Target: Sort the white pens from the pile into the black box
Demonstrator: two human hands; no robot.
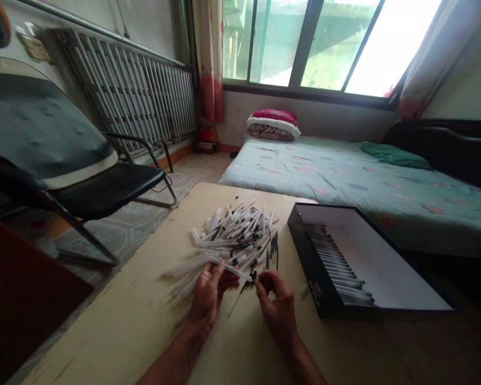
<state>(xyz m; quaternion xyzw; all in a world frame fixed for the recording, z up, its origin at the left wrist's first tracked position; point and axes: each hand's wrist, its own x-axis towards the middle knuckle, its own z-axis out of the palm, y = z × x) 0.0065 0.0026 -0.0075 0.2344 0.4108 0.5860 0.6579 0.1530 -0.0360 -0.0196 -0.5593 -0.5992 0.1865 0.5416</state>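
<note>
A heap of clear plastic pen barrels and black parts (236, 235) lies on the pale wooden table (136, 315). My left hand (209, 293) pinches one clear pen barrel (234, 270) that points right. My right hand (278, 307) is curled just beyond the barrel's tip, its fingertips closed on a small black part (253, 277). A black box (358, 262) with a white inside sits to the right; a row of finished pens (336, 264) fills its left side.
A black chair (84, 182) stands left of the table. A bed with a green sheet (344, 176) runs behind the table under the window. A radiator (136, 96) lines the left wall.
</note>
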